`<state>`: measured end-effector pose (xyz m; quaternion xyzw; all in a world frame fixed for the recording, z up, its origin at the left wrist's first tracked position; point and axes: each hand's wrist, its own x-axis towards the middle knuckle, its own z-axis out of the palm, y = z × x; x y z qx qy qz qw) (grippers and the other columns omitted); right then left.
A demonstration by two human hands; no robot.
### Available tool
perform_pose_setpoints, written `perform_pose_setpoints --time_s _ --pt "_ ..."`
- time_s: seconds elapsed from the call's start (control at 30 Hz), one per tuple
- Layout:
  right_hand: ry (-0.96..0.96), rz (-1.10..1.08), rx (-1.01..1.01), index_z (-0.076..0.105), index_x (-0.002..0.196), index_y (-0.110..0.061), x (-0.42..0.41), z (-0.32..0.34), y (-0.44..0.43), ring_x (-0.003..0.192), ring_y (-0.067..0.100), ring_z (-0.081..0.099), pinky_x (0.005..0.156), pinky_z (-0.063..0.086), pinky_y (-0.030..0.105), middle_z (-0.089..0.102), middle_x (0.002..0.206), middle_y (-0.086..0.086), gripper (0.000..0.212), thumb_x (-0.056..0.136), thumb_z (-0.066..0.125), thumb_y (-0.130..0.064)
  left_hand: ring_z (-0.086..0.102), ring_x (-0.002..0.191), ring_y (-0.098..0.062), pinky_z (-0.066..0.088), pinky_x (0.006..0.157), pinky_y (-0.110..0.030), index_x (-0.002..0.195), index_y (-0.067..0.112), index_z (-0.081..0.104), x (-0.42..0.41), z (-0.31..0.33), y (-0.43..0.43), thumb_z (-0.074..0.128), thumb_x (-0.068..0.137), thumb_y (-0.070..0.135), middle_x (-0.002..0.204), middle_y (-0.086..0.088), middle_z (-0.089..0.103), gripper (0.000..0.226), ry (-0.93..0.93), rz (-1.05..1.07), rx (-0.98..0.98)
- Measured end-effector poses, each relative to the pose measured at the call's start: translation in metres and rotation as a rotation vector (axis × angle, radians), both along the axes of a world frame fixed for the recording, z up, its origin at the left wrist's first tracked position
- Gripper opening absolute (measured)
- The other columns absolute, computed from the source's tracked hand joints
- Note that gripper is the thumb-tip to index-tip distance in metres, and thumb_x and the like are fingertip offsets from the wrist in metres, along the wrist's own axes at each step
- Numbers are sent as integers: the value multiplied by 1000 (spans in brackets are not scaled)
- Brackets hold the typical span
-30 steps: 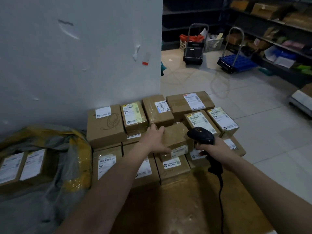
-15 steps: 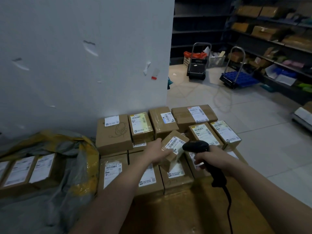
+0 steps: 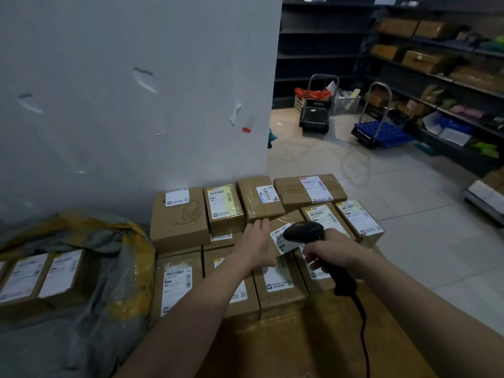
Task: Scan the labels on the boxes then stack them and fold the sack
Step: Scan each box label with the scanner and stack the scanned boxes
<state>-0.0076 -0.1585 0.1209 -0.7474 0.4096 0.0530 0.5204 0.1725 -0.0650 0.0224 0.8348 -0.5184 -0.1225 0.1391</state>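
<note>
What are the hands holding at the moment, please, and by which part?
The left hand grips a small box by its left side. The right hand grips the black scanner by its handle.

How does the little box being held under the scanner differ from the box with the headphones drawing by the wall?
The held box is tilted in the left hand, label facing the scanner; the headphones box lies flat. The held box looks smaller. Its surface is shiny with tape; the headphones box is plain cardboard. Both are brown with a white label.
</note>
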Motion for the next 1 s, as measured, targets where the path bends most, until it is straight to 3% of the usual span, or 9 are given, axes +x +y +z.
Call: perform_pose_setpoints --time_s 0.37,1.0 --pt "-16 -44 49 66 107 -7 -6 3 -13 76 21 65 71 53 35 71 86 13 20 88 66 -13 33 139 -27 40 112 -38 154 9 21 3 7 -2 88 66 38 154 -7 34 114 -6 -18 26" --pt "-19 -5 110 63 113 -8 -15 11 -15 79 22 65 71 52 34 70 89 13 23 90 65 -12 40 132 -24 45 106 -36 151 11 25 -7 14 -3 87 67 39 147 -7 40 108 -55 -8 14"
